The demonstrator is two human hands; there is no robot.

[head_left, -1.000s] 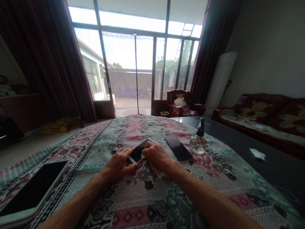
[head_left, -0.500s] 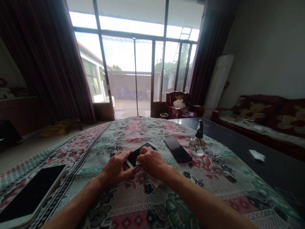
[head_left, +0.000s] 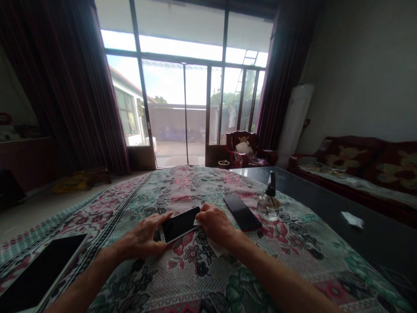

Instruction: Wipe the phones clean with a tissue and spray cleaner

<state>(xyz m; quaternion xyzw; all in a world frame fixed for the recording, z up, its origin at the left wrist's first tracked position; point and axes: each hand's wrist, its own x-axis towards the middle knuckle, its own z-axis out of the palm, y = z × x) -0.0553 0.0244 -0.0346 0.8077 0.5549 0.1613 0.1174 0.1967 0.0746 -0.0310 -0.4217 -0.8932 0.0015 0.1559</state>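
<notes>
A white-framed smartphone [head_left: 180, 224] with a dark screen lies on the patterned tablecloth [head_left: 192, 282]. My left hand [head_left: 146, 234] grips its left end, with thumb and fingers on opposite edges. At the phone's right end, the closed fingers of my right hand [head_left: 216, 224] bunch a white tissue [head_left: 217, 248]; its loose part hangs below the hand onto the cloth. To the right of that hand lies a second, dark phone [head_left: 241, 212] with a reddish edge. Beside it stands a clear glass spray bottle [head_left: 269, 202] with a black top.
A large white-framed tablet [head_left: 42, 269] lies at the left edge. On the dark tabletop [head_left: 312, 204] at right is a crumpled white tissue [head_left: 353, 219]. A wooden armchair [head_left: 243, 152], a sofa [head_left: 352, 161] and glass doors [head_left: 176, 117] stand beyond the table.
The smartphone and my left hand have shifted left. My right hand with the tissue has moved slightly right to the phone's right end, uncovering more screen. The view has tilted up slightly.
</notes>
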